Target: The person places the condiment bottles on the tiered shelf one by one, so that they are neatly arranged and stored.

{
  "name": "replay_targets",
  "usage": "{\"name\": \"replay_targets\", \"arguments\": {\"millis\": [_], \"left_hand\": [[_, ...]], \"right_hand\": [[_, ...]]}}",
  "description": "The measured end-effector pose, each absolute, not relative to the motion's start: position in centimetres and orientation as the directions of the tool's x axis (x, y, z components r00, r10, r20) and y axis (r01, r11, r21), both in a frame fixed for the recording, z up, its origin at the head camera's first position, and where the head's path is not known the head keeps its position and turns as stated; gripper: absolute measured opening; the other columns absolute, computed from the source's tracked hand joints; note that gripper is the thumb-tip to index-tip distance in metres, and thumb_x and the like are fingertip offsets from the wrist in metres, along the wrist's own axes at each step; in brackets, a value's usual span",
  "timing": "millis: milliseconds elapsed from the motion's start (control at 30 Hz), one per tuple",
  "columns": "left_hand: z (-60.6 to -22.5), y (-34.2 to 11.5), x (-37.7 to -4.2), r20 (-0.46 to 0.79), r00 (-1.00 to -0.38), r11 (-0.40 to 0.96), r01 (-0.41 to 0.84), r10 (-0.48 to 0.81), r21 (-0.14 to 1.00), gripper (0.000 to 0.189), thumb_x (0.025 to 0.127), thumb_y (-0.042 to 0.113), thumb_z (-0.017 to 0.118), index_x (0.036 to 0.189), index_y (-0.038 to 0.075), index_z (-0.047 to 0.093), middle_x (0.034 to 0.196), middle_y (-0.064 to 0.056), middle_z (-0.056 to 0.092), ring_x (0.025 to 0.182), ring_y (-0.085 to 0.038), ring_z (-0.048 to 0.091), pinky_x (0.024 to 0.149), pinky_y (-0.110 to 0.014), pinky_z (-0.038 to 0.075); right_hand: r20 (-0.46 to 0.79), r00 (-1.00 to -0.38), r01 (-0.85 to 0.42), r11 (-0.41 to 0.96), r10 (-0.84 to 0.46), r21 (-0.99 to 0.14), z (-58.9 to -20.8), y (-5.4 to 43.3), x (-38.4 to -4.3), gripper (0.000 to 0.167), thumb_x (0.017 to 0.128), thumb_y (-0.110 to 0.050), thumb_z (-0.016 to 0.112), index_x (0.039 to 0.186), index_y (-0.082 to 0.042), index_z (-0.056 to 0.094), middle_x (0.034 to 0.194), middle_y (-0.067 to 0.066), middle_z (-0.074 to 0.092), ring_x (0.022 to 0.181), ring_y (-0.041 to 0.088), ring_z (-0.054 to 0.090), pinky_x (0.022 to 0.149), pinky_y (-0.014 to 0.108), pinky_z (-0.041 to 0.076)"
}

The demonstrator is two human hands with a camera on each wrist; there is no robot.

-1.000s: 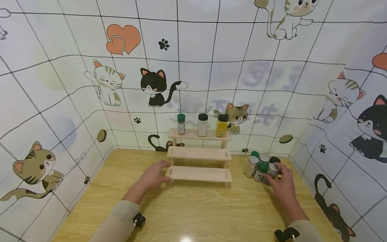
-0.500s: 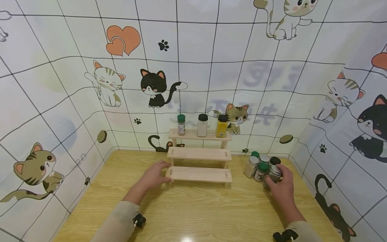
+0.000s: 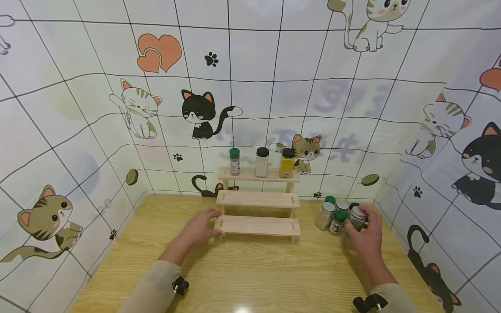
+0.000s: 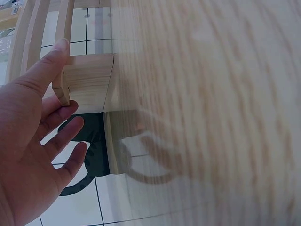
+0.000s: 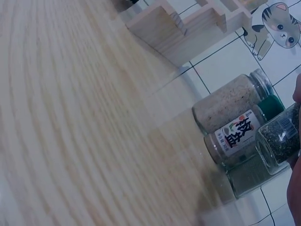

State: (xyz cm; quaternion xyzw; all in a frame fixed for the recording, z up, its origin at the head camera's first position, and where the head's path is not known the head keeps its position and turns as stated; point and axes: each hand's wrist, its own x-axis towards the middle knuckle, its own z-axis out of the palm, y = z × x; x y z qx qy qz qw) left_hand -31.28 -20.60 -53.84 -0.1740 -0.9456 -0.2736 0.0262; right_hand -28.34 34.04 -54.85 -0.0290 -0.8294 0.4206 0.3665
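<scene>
My left hand (image 3: 198,228) pinches the left end of the lowest step of a three-step wooden rack (image 3: 256,225). In the left wrist view the thumb lies on the edge of the plank (image 4: 61,87), with the other fingers loosely spread below. My right hand (image 3: 369,241) grips a glass spice jar (image 3: 357,218) with a silver lid. Dark flakes fill this jar, seen tilted and raised off the table in the right wrist view. Beside it stand several more jars, among them a green-capped one (image 3: 337,222) with a white label and a silver-lidded one (image 3: 325,216) with pale contents.
On the rack's top step stand a green-capped jar (image 3: 235,161), a black-capped clear jar (image 3: 262,162) and a black-capped yellow jar (image 3: 287,163). A wood-grain table (image 3: 250,274) bears everything, enclosed by a cat-patterned wall covering (image 3: 250,100).
The right hand has drawn the dark-flake jar slightly right and lifted it away from the group of jars. The left hand stays at the rack.
</scene>
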Motion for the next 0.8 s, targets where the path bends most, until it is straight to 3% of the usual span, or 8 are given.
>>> {"name": "replay_targets", "arguments": {"millis": [367, 533, 800], "left_hand": [[-54.0, -20.6, -31.2, 0.131, -0.944, 0.793, 0.325, 0.302, 0.516, 0.07, 0.089, 0.036, 0.096, 0.146, 0.007, 0.068, 0.143, -0.011, 0.066, 0.133, -0.037, 0.064, 0.112, -0.059, 0.053], [-54.1, -20.6, -31.2, 0.136, -0.943, 0.788, 0.328, 0.302, 0.522, 0.07, 0.089, 0.035, 0.097, 0.146, 0.006, 0.069, 0.142, -0.011, 0.067, 0.133, -0.037, 0.065, 0.112, -0.059, 0.053], [-54.2, -20.7, -31.3, 0.143, -0.941, 0.787, 0.335, 0.306, 0.519, 0.07, 0.088, 0.037, 0.097, 0.145, 0.008, 0.069, 0.142, -0.01, 0.067, 0.133, -0.036, 0.065, 0.112, -0.058, 0.053]], "right_hand": [[0.611, -0.714, -0.306, 0.634, 0.341, -0.711, -52.7, 32.6, -28.1, 0.067, 0.09, 0.003, 0.084, 0.151, -0.006, 0.057, 0.134, 0.016, 0.05, 0.11, 0.009, 0.046, 0.086, 0.02, 0.04], [0.632, -0.711, -0.369, 0.601, 0.308, -0.709, -51.3, 31.4, -28.2, 0.068, 0.09, 0.005, 0.083, 0.152, -0.006, 0.057, 0.131, 0.01, 0.05, 0.109, 0.007, 0.047, 0.089, 0.02, 0.04], [0.607, -0.753, -0.404, 0.549, 0.254, -0.732, -49.3, 29.0, -28.7, 0.069, 0.093, 0.003, 0.085, 0.154, -0.007, 0.056, 0.133, 0.007, 0.05, 0.114, 0.007, 0.049, 0.093, 0.014, 0.041]]}}
